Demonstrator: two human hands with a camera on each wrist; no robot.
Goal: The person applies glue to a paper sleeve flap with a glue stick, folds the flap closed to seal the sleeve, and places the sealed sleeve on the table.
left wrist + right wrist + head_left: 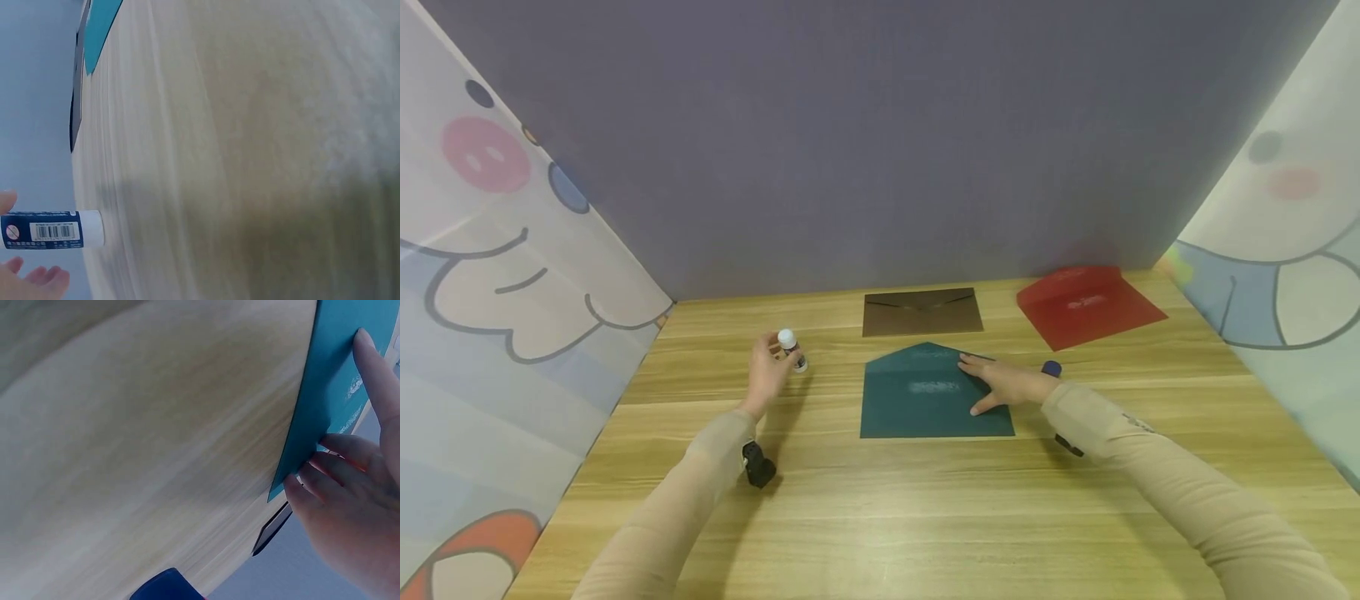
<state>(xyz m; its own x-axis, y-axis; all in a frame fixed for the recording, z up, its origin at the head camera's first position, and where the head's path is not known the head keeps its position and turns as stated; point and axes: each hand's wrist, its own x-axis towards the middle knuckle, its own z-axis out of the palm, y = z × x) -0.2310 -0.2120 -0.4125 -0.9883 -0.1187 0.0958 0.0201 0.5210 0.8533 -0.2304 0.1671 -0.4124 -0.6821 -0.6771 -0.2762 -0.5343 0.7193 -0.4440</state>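
A glue stick with a white cap [786, 337] stands upright on the table, its barcode label [55, 232] facing the left wrist camera. My left hand [766, 372] is around it, thumb on one side and fingers on the other. In the left wrist view a gap shows between the fingertips [53, 278] and the barrel. My right hand [1003, 383] rests with spread fingers on the right side of a teal envelope [898, 412]. That envelope lies flap up, pointing away from me, with a whitish smear across its middle.
Behind the teal envelope lies a brown envelope [922, 321] with its flap folded down. At the back right a red envelope [1086, 312] lies unfolded, also with a whitish smear. A dark blue cap [1052, 367] shows beside my right wrist. A grey panel [880, 150] borders the table's far edge.
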